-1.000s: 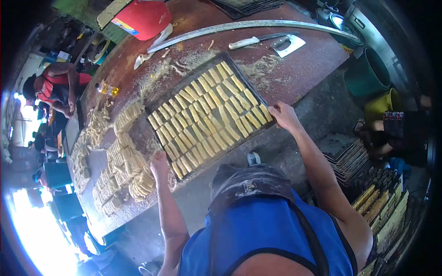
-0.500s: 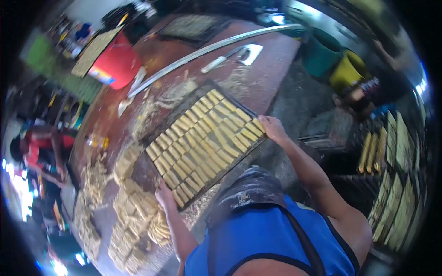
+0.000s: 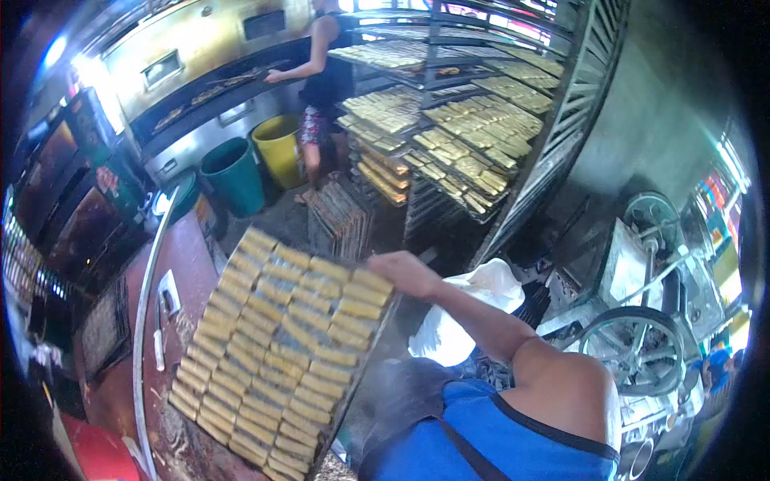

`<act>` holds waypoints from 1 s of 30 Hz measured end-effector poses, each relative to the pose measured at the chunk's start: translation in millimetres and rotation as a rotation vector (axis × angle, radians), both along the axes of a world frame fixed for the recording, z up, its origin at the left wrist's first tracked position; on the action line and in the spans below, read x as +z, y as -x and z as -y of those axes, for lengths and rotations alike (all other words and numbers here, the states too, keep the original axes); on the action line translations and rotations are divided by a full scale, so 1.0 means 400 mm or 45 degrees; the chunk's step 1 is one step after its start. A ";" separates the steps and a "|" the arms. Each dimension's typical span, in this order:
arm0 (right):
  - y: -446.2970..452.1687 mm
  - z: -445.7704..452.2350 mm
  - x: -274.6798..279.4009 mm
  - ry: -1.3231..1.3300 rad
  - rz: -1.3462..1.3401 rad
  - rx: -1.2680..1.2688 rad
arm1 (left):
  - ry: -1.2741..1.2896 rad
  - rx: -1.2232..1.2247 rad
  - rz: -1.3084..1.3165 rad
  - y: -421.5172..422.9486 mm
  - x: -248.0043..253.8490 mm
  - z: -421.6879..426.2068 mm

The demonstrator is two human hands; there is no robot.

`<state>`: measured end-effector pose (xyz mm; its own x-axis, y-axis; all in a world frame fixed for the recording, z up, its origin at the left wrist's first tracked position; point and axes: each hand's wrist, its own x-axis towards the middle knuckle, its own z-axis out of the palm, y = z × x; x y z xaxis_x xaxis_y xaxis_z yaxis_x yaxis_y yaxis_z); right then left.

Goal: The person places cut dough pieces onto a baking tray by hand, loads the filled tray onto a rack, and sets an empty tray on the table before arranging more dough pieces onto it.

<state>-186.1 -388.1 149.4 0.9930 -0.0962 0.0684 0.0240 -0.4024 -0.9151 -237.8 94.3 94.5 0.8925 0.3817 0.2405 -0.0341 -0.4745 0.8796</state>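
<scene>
A dark flat baking tray (image 3: 353, 394) carries rows of pale dough sticks (image 3: 311, 357), and it is tilted over the edge of the reddish table (image 3: 120, 393). My right hand (image 3: 407, 275) is closed on the tray's far right corner, fingers wrapped under the rim. My left hand is out of sight, hidden past the tray's near end or below the picture. To the left of the tray lies a white-handled scraper (image 3: 159, 350), beside a long pale metal strip (image 3: 139, 353).
A tall rack (image 3: 553, 160) holds several loaded trays ahead. Bare trays (image 3: 341, 216) lean on the floor before it. Green (image 3: 234, 180) and yellow bins (image 3: 277, 152) stand near a person (image 3: 329, 72) at the oven (image 3: 216, 68). A machine with wheels (image 3: 634, 349) is at right.
My view has turned right, from the table toward the rack and oven. The loaded tray has swung along, still in my right hand. My left hand has left the picture.
</scene>
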 end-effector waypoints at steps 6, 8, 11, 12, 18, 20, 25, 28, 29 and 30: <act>0.213 0.166 0.208 -1.206 0.237 -0.521 | -0.289 -0.564 0.316 -0.193 0.138 0.209; 0.250 0.209 0.236 -1.229 0.538 -0.499 | 0.657 -0.816 0.265 -0.268 0.155 0.329; 0.312 0.286 0.277 -1.294 0.755 -0.343 | 0.502 -0.714 0.159 -0.347 0.186 0.450; 0.319 0.311 0.291 -1.291 0.761 -0.350 | 0.638 -0.788 0.105 -0.352 0.227 0.517; 0.310 0.494 0.337 -1.258 0.910 -0.240 | 0.630 -0.894 0.129 -0.409 0.278 0.769; 0.289 0.549 0.325 -1.236 0.983 -0.230 | 0.558 -0.869 0.154 -0.403 0.287 0.828; 0.266 0.611 0.317 -1.335 1.001 -0.219 | 0.574 -0.874 0.030 -0.424 0.310 0.934; 0.240 0.632 0.267 -1.430 0.965 -0.299 | 0.728 -0.945 0.019 -0.441 0.311 0.964; 0.244 0.617 0.271 -1.422 0.962 -0.312 | 0.829 -1.007 -0.024 -0.451 0.313 0.977; 0.256 0.614 0.275 -1.436 0.953 -0.267 | 0.911 -1.062 -0.070 -0.451 0.321 1.013</act>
